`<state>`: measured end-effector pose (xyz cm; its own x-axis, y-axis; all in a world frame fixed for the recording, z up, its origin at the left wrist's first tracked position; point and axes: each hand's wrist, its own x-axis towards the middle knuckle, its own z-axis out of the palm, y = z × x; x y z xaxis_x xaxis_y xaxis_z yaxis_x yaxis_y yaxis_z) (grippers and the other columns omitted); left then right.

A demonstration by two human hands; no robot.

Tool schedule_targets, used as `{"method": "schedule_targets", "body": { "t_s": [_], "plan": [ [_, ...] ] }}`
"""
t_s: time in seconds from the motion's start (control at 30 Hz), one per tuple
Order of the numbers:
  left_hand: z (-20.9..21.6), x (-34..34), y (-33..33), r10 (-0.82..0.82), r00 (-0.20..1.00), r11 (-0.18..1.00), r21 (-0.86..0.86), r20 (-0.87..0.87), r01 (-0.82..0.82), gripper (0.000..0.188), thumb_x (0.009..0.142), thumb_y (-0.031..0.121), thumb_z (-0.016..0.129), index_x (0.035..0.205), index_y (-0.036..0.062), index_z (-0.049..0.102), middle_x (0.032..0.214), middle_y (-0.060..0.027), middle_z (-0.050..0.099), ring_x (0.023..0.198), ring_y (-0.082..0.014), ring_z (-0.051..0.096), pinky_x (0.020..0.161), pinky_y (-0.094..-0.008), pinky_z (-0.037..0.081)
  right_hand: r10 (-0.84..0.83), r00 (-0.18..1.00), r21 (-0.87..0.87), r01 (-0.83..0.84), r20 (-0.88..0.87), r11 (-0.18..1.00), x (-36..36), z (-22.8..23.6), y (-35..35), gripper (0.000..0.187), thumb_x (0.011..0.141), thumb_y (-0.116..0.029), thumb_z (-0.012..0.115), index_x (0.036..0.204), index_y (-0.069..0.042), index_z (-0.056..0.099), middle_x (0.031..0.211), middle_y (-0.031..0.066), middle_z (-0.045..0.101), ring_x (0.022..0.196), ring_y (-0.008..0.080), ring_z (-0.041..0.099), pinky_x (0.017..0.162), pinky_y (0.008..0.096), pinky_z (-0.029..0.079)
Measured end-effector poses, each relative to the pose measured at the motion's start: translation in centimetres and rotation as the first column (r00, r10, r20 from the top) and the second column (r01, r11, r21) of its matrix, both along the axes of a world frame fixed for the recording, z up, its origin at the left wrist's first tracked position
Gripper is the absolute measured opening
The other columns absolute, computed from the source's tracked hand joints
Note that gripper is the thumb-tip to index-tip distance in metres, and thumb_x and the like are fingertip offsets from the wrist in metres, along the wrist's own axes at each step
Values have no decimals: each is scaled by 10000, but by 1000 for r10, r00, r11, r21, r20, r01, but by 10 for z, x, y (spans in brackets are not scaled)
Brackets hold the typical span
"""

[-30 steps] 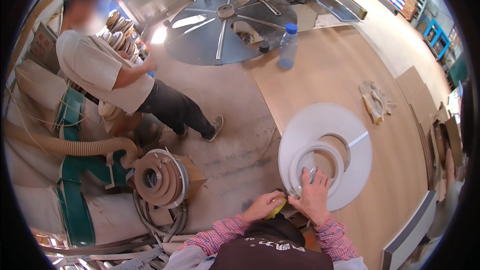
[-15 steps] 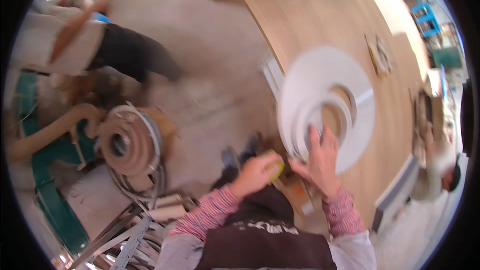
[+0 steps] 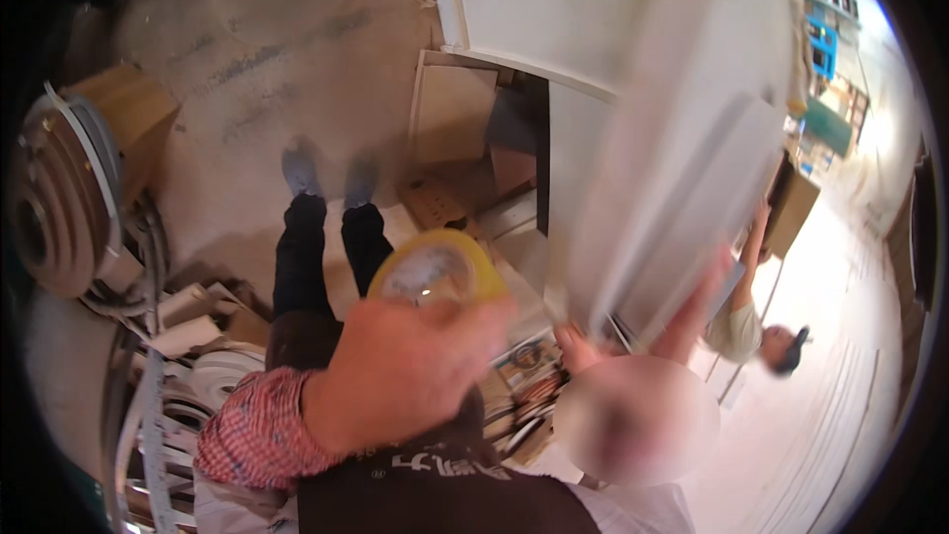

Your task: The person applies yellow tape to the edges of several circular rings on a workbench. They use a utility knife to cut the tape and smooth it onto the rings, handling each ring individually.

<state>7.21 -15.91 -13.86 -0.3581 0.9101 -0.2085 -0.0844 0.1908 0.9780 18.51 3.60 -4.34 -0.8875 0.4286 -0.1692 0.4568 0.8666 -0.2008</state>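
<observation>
In my left hand (image 3: 405, 366), closed and raised in front of my lap, is a roll of yellow tape (image 3: 465, 252). My right hand (image 3: 689, 314) grips the lower edge of a big coil of flat whitish strip (image 3: 682, 148), with the thumb on one side and fingers on the other. The coil is tilted up so that its side shows, and it is smeared by motion. A blurred pale round patch hides part of my right hand and wrist.
Cardboard boxes (image 3: 450, 109) lie under the table at its open end. At the left stand coiled brown rolls (image 3: 64, 203) and a metal frame (image 3: 153, 435) with more coils. Another person (image 3: 741, 326) in a dark cap handles a brown panel (image 3: 791, 213) at the right.
The whitish coil, lying flat on the table before, is now lifted and tilted in my right hand. My left hand has risen closer with the tape. The view has shifted right and down.
</observation>
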Motion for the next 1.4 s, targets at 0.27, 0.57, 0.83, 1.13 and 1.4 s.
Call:
{"method": "schedule_targets", "body": {
  "t_s": [0.27,0.57,0.83,1.13,1.4],
  "plan": [
    [-16,8,-21,-5,1000,984,179,-7,6,303,868,119,702,1172,119,700,738,-82,635,599,-256,632,558,-381,470,-29,997,30,27,65,999,13,-4,-13,1124,643,-375,922,1522,49,363,1413,315,451,1326,491,435,1086,591,376],
    [-49,35,-12,196,980,924,339,-26,-176,321,819,84,709,1129,161,725,711,-51,583,581,-209,579,548,-341,411,-101,986,73,93,129,993,29,-3,-21,1119,650,-370,913,1525,48,355,1409,302,453,1316,472,446,1078,581,385],
    [-56,42,-8,266,964,878,412,7,-245,351,774,53,715,1092,199,747,686,-23,536,565,-168,533,539,-305,360,-170,970,120,151,176,981,32,7,-33,1114,655,-366,905,1528,46,348,1406,290,456,1307,454,455,1071,572,393],
    [-71,52,-5,260,961,816,511,90,-269,397,763,33,719,1113,219,749,686,-19,518,560,-162,518,531,-294,350,-252,946,151,224,205,963,31,8,-40,1109,662,-361,897,1531,45,340,1403,277,458,1297,434,465,1063,561,402],
    [-77,59,-8,243,964,787,560,105,-259,493,768,18,728,1210,237,725,707,-29,516,564,-182,525,528,-301,373,-289,932,173,255,220,952,31,12,-49,1104,667,-356,889,1534,44,333,1400,265,461,1288,417,474,1056,552,410]
  ]
}}
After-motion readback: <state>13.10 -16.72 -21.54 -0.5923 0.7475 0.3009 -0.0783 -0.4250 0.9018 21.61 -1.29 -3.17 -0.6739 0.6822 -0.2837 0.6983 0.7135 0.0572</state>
